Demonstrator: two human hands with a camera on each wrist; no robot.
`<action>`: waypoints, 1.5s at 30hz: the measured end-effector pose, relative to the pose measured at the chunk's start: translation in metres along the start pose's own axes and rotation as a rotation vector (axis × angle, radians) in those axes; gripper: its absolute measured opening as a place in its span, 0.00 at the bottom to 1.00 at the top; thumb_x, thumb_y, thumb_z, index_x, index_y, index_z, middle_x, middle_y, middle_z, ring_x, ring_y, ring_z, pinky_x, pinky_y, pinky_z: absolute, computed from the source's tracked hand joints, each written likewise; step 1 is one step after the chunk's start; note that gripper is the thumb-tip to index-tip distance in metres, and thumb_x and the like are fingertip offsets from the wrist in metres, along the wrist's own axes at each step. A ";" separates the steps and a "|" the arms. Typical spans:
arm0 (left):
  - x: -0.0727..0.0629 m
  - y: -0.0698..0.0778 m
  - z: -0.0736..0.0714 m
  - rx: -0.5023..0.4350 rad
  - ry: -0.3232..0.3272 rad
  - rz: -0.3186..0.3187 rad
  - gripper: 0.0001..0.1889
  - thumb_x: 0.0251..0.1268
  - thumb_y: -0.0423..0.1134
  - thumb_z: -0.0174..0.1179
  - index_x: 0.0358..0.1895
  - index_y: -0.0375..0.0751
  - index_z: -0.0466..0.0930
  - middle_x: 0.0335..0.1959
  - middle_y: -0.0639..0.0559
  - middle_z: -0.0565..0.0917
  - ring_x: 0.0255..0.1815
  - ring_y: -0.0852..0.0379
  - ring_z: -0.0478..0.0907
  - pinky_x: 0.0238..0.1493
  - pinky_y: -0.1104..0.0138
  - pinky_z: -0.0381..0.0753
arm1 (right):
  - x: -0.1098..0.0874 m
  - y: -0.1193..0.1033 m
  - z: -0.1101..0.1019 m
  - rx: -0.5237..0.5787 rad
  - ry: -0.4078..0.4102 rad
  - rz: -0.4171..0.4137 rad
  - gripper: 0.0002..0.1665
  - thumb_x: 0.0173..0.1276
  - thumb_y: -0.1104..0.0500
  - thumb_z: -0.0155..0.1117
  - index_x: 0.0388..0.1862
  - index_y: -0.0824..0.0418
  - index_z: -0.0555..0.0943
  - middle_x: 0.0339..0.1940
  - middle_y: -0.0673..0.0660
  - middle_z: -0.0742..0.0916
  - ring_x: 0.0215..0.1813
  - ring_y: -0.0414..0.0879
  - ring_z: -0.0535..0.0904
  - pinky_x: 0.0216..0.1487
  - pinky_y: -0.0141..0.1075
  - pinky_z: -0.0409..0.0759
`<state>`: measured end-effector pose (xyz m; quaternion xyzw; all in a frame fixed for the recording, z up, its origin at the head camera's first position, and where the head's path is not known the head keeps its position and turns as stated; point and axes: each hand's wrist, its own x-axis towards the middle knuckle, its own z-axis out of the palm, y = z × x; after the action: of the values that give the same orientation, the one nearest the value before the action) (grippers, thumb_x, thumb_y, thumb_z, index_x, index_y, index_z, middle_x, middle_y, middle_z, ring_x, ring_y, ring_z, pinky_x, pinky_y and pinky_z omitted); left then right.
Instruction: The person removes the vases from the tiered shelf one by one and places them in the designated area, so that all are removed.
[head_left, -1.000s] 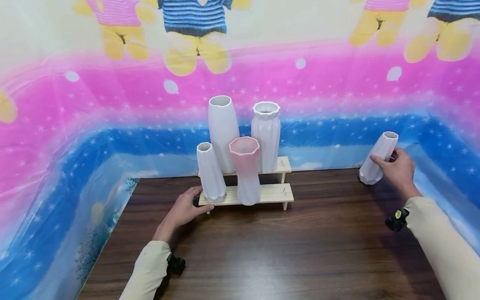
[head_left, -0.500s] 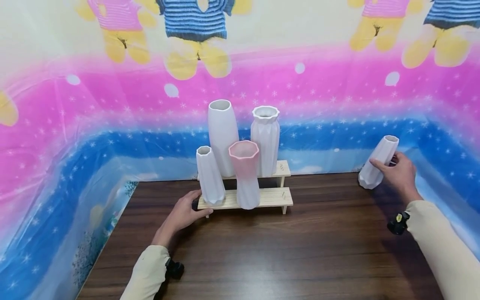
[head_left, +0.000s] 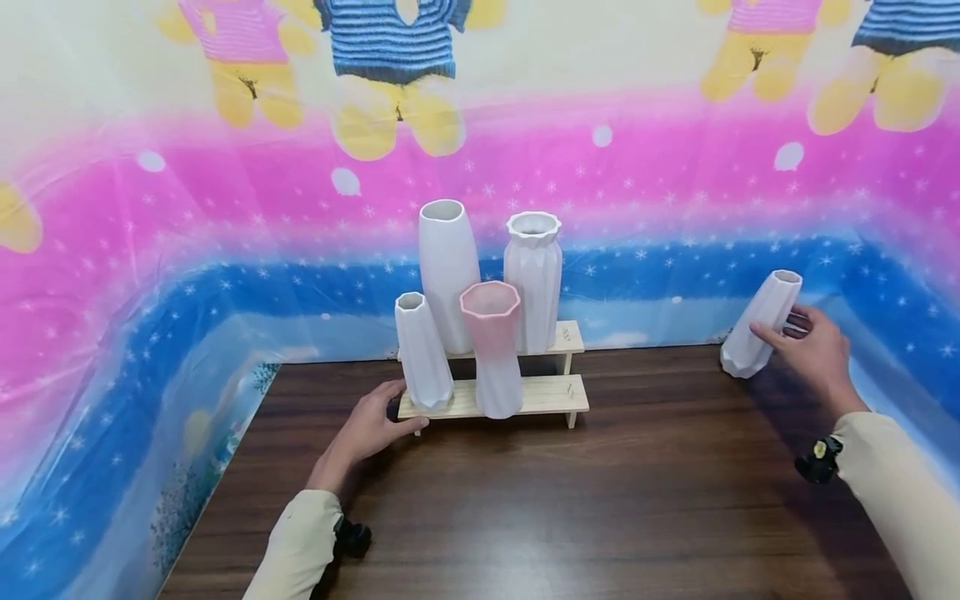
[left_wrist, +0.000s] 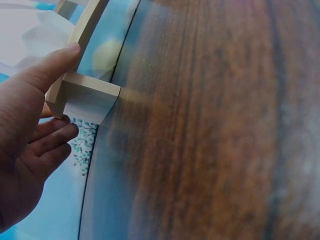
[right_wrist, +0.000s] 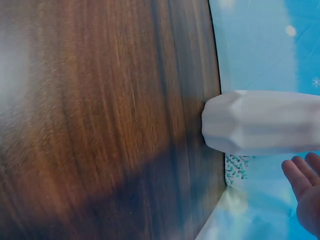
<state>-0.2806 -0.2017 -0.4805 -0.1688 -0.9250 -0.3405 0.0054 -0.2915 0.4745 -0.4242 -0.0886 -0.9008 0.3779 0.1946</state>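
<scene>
My left hand (head_left: 375,423) grips the left end of a two-step wooden stand (head_left: 547,394). Its thumb lies along the front edge in the left wrist view, fingers behind the end. On the lower step stand a slim white vase (head_left: 424,354) and a pink-to-white vase (head_left: 497,358); a tall white vase (head_left: 447,267) and a ruffled-rim white vase (head_left: 534,287) fill the upper one. Far right, my right hand (head_left: 819,354) is beside a white faceted vase (head_left: 759,329) upright on the table. The thumb overlaps the vase in the head view; its straightened fingers (right_wrist: 299,177) sit apart from it in the right wrist view.
The dark wood-grain table (head_left: 600,500) carries the stand near its back edge, left of the right-hand vase. A printed pink and blue cloth (head_left: 637,183) hangs close behind and around both sides.
My right hand has loosened from the white faceted vase and shifted slightly right, while the vase stays standing. My left hand keeps its grip on the stand.
</scene>
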 end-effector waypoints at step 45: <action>-0.003 -0.001 0.002 -0.017 0.006 0.024 0.46 0.62 0.60 0.71 0.77 0.39 0.66 0.74 0.38 0.71 0.74 0.35 0.67 0.68 0.38 0.71 | -0.071 -0.105 0.057 0.305 -0.060 -0.276 0.34 0.65 0.57 0.77 0.68 0.62 0.78 0.61 0.60 0.85 0.58 0.38 0.84 0.50 0.20 0.80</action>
<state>-0.2774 -0.2021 -0.4831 -0.1791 -0.9199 -0.3488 0.0106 -0.2527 0.3425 -0.4059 0.0772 -0.8423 0.4820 0.2288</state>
